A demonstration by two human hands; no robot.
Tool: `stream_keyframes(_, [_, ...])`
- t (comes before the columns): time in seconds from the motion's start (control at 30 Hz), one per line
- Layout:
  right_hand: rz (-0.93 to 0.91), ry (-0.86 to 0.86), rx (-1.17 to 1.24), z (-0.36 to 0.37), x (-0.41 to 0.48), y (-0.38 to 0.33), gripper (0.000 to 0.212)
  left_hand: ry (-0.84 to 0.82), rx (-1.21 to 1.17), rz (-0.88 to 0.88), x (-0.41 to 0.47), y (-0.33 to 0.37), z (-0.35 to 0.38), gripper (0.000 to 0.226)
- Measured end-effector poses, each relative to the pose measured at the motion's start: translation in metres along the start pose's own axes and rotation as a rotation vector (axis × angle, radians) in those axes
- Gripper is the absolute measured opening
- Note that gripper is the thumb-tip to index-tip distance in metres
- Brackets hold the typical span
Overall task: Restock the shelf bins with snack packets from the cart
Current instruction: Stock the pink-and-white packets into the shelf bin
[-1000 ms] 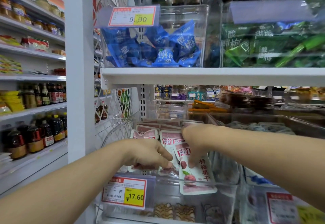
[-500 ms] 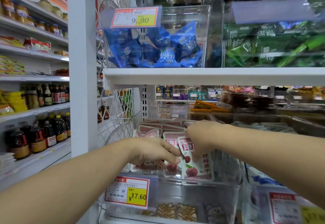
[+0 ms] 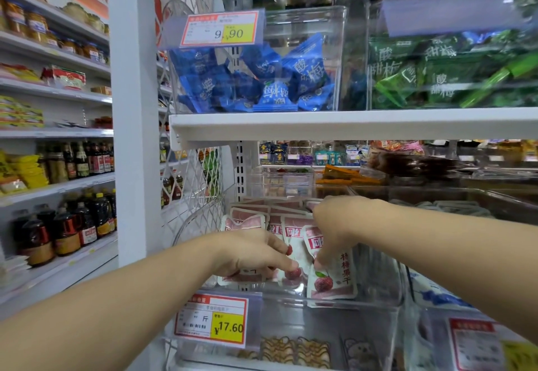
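**Risks**
- The front packet [image 3: 334, 282] sits at the very front of the clear bin [image 3: 381, 277], with its lower edge level with the front rim. Whether that edge is inside the wall or riding over it cannot be told.
- If the right hand [image 3: 334, 225] lets go before the packet is seated behind the rim, it will probably tip forward and fall toward the lower bin behind the price tag [image 3: 212, 322]. The likely causes are a slick pouch, a low front wall and nothing in front to catch it.
- The row of packets [image 3: 262, 216] behind stands on edge and close together. Forcing another one in could fan the row out or knock neighbouring packets flat.
- A lesser risk is that both forearms cross the bin's mouth, so pulling back carelessly might drag a pouch out.

**Position**
- The bin is at centre frame, under the white shelf [image 3: 349, 123] that carries the blue packets [image 3: 262, 79].
- The right hand enters from the right of frame. Its fingers [image 3: 320, 260] are pressed together, pinching the front packet's upper part.
- That pouch hangs below the fingertips with its berry picture facing out.
- The left hand [image 3: 250, 254] enters from the lower left. Its fingers [image 3: 286, 263] are curled down over the left packet [image 3: 241, 277] at the bin's front left, gripping it.
- One left fingertip touches the pouch just beside the front packet.
- The cart is out of view.
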State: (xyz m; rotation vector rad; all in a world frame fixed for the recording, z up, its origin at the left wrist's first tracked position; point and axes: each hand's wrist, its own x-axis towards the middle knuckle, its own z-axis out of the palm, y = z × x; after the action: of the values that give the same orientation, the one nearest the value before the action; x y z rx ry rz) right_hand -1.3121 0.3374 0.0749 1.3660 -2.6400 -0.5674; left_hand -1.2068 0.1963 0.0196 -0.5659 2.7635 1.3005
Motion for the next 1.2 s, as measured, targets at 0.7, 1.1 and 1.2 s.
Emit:
stream_keyframes(0.7, [-0.11,0.179,-0.106,0.006,0.003,0.0,0.055,0.244,0.559,0.037,0.015,0.008,0.012,0.116])
stream_keyframes(1.1, [-0.096,0.132,-0.014,0.007,0.003,-0.002,0.042,0.342,0.627,0.01,0.016,0.009,0.021,0.111])
stream_keyframes(1.2, [-0.069,0.101,-0.009,0.001,0.002,0.003,0.036,0.358,0.601,0.011,0.016,0.008,0.021,0.112])
